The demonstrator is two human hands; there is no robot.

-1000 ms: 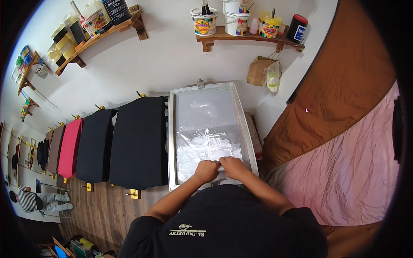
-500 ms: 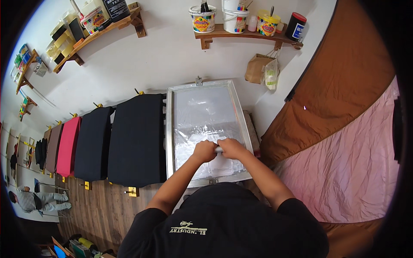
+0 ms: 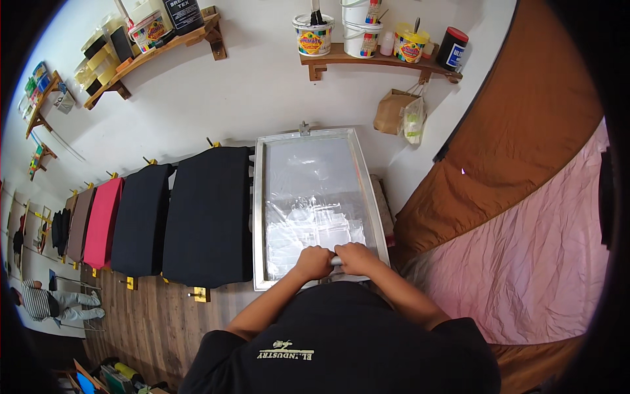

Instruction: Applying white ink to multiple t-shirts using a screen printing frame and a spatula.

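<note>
A screen frame [image 3: 317, 154] with silver edges and a translucent, shiny mesh lies directly in front of me, with white patches on its lower half. My left hand [image 3: 314, 261] and my right hand [image 3: 356, 260] are side by side near the frame's near end, both wrapped round a silver-grey squeegee handle [image 3: 336, 261]. The handle's lower part and whatever lies under the screen are hidden.
Garment-covered boards in black [image 3: 207, 217], pink [image 3: 102, 223] and brown stretch leftward. Shelves [image 3: 361, 56] with buckets and jars hang above. Brown and pink fabric [image 3: 499, 269] covers the right side. A person [image 3: 59, 302] in a striped top is at the far left.
My hands and the squeegee moved up the screen half a second ago and are now back lower, near its close end, about where they were one second ago.
</note>
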